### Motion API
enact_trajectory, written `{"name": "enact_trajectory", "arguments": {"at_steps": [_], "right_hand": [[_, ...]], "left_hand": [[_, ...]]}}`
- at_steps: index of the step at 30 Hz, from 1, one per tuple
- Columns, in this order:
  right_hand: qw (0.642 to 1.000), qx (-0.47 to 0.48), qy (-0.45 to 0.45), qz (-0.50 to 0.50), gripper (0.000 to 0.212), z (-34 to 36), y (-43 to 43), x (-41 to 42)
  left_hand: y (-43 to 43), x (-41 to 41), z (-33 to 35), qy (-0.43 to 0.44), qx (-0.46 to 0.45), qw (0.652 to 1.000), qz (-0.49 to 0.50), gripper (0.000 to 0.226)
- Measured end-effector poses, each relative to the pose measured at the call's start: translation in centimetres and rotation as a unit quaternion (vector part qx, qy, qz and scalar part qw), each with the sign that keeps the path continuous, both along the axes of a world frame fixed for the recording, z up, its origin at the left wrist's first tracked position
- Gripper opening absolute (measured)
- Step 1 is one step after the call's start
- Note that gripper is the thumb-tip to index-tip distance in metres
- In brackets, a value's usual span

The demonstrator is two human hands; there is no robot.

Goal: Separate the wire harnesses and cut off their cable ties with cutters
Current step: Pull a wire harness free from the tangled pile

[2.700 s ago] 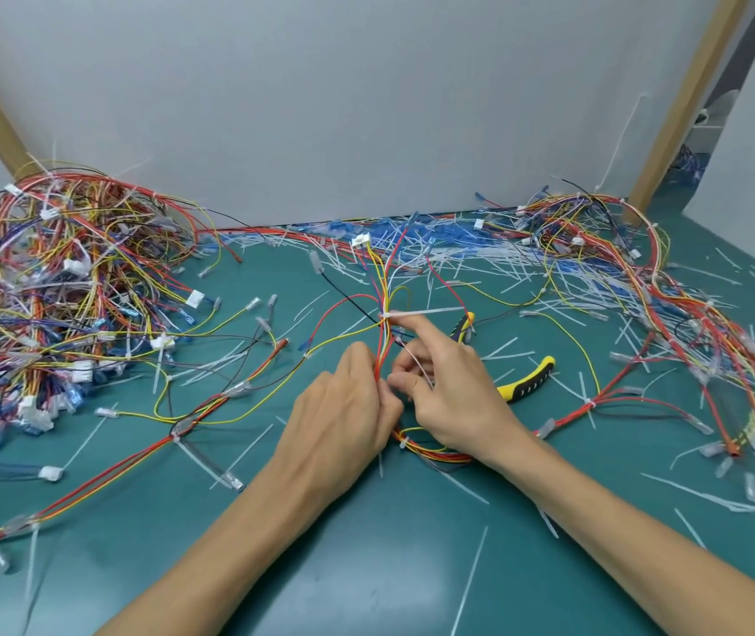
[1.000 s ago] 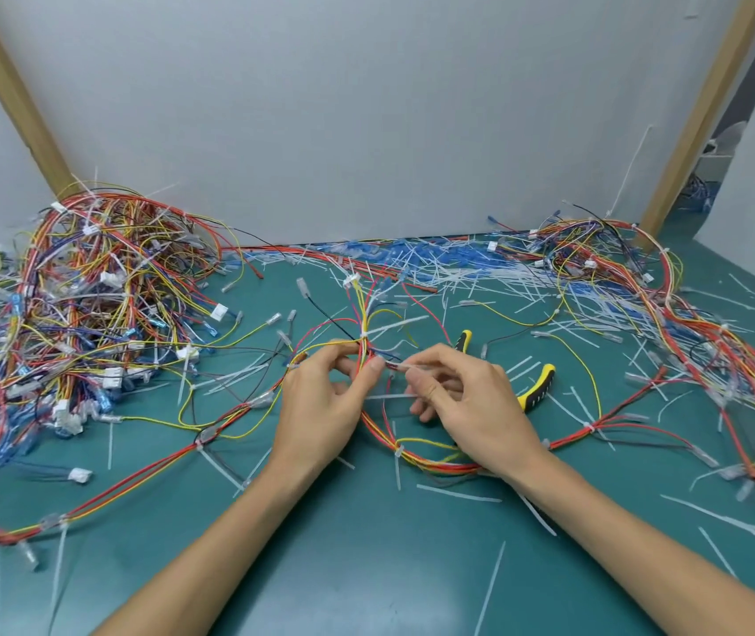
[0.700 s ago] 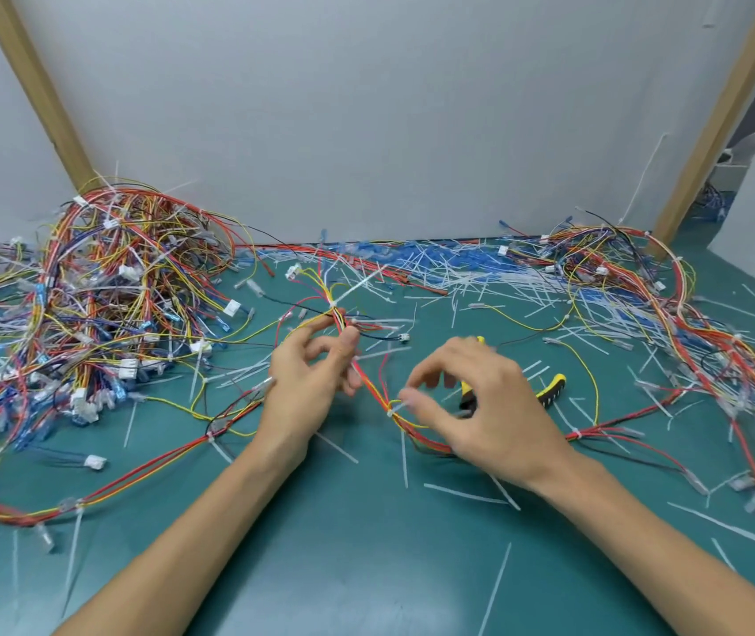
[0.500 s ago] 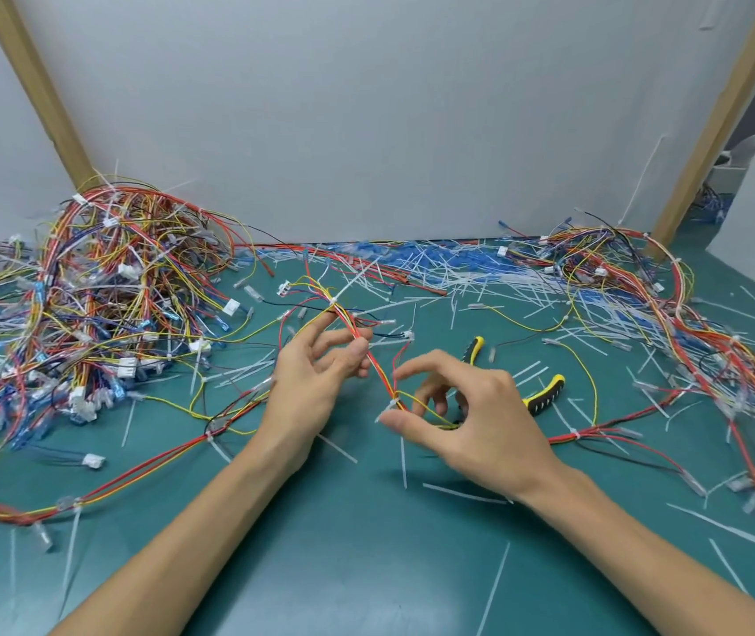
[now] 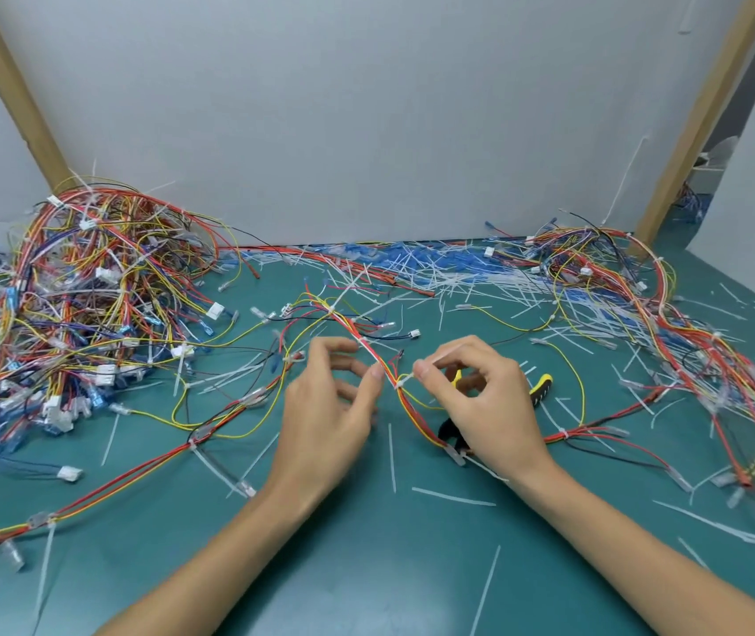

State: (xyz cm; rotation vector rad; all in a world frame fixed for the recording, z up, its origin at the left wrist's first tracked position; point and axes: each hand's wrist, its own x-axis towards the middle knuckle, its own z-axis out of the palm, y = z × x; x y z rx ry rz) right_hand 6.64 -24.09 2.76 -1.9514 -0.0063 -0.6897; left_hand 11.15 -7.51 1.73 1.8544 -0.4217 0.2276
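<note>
I am counting two hands, the left hand (image 5: 325, 420) and the right hand (image 5: 485, 406); one loose harness (image 5: 412, 408) running between them; one cable tie (image 5: 402, 383) being pinched; one pair of cutters (image 5: 541, 388); two tangled harness heaps, the left heap (image 5: 81, 305) and the right heap (image 5: 651, 314); two wooden posts, the left post (image 5: 13, 94) and the right post (image 5: 696, 121). Cut tie scraps (image 5: 435, 277) are lying about, past counting.

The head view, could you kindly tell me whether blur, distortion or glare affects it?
In the head view, wide-angle distortion seems to tilt the wooden posts outward; the left wire pile and right-edge wires look smeared, while the left hand and right hand are fairly sharp; lighting is even, with soft shadows on the green mat and no harsh glare.
</note>
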Motion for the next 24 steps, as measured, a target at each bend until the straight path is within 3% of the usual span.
{"name": "enact_trajectory", "arguments": {"at_steps": [2,8,13,17,24], "right_hand": [[1.0,-0.001,-0.008,0.003,0.024,0.1,0.0,0.0],[0.999,-0.033,-0.021,0.01,0.015,-0.4,0.2,-0.1],[0.997,-0.066,-0.03,0.008,0.01,-0.5,0.2,-0.1],[0.992,-0.112,-0.048,0.015,0.009,-0.6,0.4,-0.3],[0.989,-0.128,-0.074,0.002,0.013,-0.5,1.4,-0.5]], "left_hand": [[-0.6,-0.8,0.0,-0.036,0.033,0.999,0.0,0.017],[-1.1,-1.0,-0.1,0.089,-0.058,0.993,-0.044,0.018],[-1.0,-0.5,0.0,0.11,-0.102,0.986,-0.072,0.017],[-0.9,-0.1,-0.1,0.108,-0.097,0.987,-0.071,0.031],[-0.8,0.4,-0.1,0.063,-0.076,0.992,-0.074,0.033]]}}
